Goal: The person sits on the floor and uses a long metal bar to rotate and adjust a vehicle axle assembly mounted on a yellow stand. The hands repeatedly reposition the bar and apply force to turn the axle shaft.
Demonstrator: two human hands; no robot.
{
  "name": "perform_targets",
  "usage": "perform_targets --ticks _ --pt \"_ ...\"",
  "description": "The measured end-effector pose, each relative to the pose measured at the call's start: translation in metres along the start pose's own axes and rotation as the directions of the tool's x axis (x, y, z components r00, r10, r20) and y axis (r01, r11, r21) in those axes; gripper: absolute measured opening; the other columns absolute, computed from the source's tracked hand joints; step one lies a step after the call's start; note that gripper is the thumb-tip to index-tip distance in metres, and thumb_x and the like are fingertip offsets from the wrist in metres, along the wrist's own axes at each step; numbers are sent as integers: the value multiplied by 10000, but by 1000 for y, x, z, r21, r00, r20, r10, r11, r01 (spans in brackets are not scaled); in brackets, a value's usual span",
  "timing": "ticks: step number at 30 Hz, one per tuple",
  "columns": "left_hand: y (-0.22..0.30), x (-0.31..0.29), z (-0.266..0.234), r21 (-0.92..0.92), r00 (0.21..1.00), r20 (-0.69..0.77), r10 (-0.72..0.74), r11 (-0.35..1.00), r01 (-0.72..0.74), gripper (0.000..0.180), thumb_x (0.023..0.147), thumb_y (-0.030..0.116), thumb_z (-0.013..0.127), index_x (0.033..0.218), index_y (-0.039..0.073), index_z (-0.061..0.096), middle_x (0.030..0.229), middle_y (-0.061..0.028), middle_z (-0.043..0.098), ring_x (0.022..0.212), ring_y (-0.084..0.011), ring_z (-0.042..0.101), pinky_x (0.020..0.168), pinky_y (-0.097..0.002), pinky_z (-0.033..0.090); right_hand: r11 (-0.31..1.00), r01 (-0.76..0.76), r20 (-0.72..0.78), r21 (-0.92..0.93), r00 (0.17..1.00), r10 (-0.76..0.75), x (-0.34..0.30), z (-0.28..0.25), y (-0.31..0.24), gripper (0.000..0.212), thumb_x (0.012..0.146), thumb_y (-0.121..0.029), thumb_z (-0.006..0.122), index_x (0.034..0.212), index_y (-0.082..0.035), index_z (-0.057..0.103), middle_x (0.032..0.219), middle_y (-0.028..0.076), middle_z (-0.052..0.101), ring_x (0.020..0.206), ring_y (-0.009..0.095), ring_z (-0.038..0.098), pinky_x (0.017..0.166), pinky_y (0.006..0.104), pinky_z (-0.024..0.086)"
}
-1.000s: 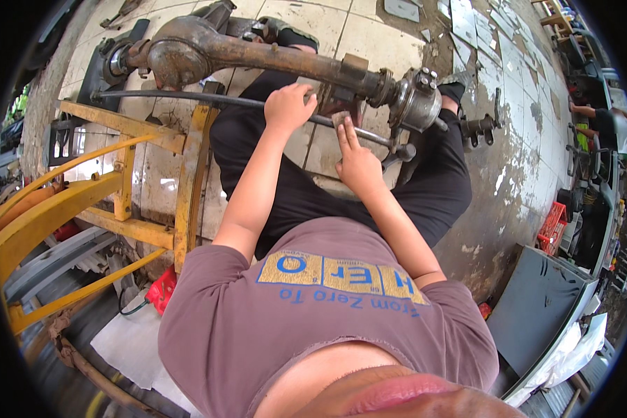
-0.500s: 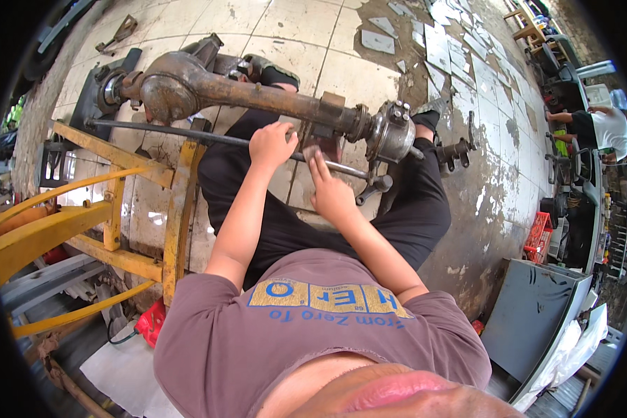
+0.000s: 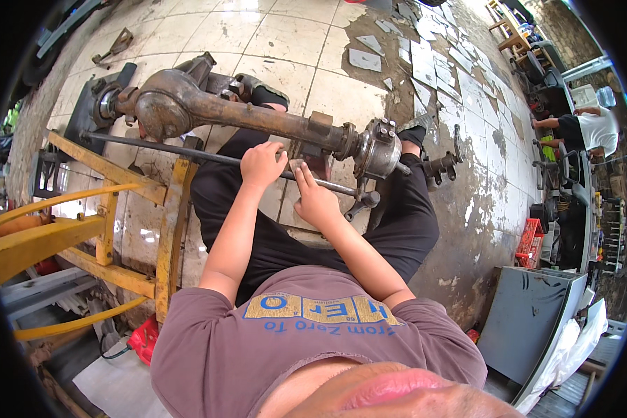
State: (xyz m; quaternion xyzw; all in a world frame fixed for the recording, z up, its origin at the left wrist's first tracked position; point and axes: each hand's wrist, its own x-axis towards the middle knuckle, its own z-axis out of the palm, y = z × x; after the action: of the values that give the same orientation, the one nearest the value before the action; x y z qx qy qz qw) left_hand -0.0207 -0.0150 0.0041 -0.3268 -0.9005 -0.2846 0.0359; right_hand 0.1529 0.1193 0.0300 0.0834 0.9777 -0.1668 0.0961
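Note:
A rusty vehicle axle housing (image 3: pixel 247 117) lies across the floor in front of my legs, with a bulging round casing (image 3: pixel 164 104) at its left and a steel hub knuckle (image 3: pixel 381 150) at its right. Along its near side runs a long dark tie rod (image 3: pixel 209 156). My left hand (image 3: pixel 262 165) is closed around the rod's middle, thumb side toward the right. Just right of it, my right hand (image 3: pixel 316 198) stretches two fingers over the rod, its other fingers curled. Their tips are close to a reddish-brown bracket (image 3: pixel 318 166) beneath the housing; whether they touch it is unclear.
A yellow metal frame (image 3: pixel 111 275) stands close on the left. Broken tiles (image 3: pixel 423 63) lie at the far right. A red crate (image 3: pixel 529 242) and a grey cabinet (image 3: pixel 533 317) are to the right, where another person (image 3: pixel 595 132) is by a cluttered bench.
The view has shifted slightly, so the axle sits lower and further left. My right fingertips, blurred before near the bracket, are now sharp and nearer the left hand.

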Motion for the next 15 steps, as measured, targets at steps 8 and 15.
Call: perform_targets --ticks 8,15 --pt "2 0 -2 -20 1000 18 -21 1000 22 249 980 318 766 1129 134 844 1040 -78 822 977 -342 790 869 -485 627 1000 0 29 -26 1000 0 -9 -15 -3 1026 812 -212 781 1737 -24 378 1857 190 322 925 416 820 769 521 682" --pt "0 -1 -1 -59 999 33 -18 998 20 262 974 329 772 1135 137 848 1048 -82 827 965 -341 794 869 -481 629 1000 -2 39 31 999 1 -15 -18 -1 1080 777 -230 798 1755 -61 372 1861 180 317 988 437 813 828 535 676"
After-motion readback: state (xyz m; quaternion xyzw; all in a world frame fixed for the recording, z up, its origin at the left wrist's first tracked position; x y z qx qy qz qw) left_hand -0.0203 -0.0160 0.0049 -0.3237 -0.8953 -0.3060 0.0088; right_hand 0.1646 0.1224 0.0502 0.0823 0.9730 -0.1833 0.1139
